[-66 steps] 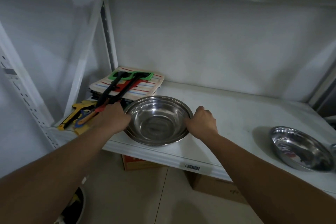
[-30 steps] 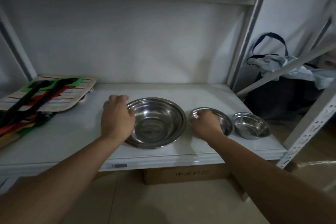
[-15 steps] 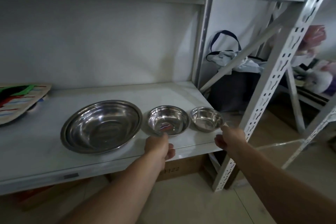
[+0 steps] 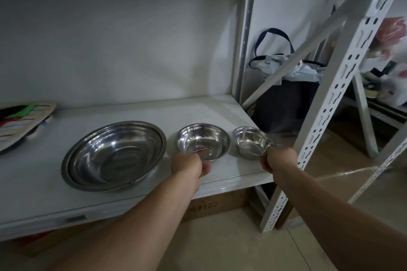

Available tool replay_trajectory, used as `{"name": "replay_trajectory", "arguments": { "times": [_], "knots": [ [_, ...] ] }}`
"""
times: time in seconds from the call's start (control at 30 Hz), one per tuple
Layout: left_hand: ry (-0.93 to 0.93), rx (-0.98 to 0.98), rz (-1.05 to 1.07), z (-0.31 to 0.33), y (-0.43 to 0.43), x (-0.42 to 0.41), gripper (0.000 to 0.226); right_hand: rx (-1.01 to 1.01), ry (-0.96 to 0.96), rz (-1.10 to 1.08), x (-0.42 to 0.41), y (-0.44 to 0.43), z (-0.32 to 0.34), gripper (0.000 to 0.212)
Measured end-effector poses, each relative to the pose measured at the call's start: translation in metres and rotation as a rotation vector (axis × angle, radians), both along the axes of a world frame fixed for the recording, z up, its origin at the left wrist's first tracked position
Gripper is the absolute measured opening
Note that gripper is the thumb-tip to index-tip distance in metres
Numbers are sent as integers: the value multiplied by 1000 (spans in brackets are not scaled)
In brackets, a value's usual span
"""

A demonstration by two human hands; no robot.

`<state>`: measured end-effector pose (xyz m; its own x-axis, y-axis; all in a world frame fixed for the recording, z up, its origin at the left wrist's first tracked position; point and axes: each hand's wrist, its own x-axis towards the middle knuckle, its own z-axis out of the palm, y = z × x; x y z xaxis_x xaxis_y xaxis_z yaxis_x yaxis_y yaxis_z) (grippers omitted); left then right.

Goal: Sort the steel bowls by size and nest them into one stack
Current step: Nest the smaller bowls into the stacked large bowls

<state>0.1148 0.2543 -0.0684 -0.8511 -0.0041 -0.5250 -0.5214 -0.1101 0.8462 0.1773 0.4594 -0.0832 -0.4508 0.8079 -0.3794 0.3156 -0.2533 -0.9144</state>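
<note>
Three steel bowls stand in a row on the white shelf (image 4: 39, 187). The large bowl (image 4: 114, 154) is on the left, and a second rim shows under it. The medium bowl (image 4: 203, 141), with a sticker inside, is in the middle. My left hand (image 4: 189, 166) pinches its near rim. The small bowl (image 4: 252, 142) sits at the right end by the shelf's corner. My right hand (image 4: 278, 159) grips its near right rim. Both bowls look slightly tilted toward me.
A striped cloth with green and black tongs (image 4: 19, 121) lies at the far left of the shelf. A perforated white upright (image 4: 330, 99) rises just right of my right hand. A dark bag (image 4: 284, 86) stands behind it. Cardboard boxes (image 4: 218, 207) sit under the shelf.
Both hands have moved forward from the shelf's front edge and closed on the near rims, left on the medium bowl and right on the small one. The view has moved closer.
</note>
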Motion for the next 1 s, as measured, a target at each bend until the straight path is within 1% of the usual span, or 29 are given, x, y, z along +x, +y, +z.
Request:
{"name": "replay_trajectory", "arguments": {
  "times": [0.13,0.27,0.33,0.43,0.53,0.6,0.63,0.7,0.8,0.87,0.93,1.0],
  "knots": [
    [158,-18,-85,37,-13,-4,31,-68,92,-35,5,-6,17,9],
    [305,-61,-23,76,-69,-26,28,-18,142,-6,1,-21,45,10],
    [337,-136,33,85,-111,-39,24,-13,186,11,-4,-35,61,10],
    [310,-291,90,81,-175,-53,19,-7,230,72,-14,-61,76,12],
    [203,-421,26,65,-213,-58,20,12,234,135,-25,-87,81,15],
    [151,-443,-44,53,-223,-61,21,24,230,167,-32,-103,83,13],
    [137,-449,-76,48,-224,-62,18,32,227,188,-35,-110,83,13],
    [127,-484,-138,43,-222,-64,3,52,219,230,-40,-123,84,16],
    [112,-553,-202,37,-220,-71,3,86,210,295,-49,-139,87,16],
    [100,-604,-247,34,-223,-75,15,92,210,349,-58,-151,89,13],
    [103,-638,-302,34,-225,-77,26,114,199,419,-70,-165,91,14],
    [128,-656,-320,39,-229,-76,25,164,164,510,-82,-183,95,14]
  ]
}}
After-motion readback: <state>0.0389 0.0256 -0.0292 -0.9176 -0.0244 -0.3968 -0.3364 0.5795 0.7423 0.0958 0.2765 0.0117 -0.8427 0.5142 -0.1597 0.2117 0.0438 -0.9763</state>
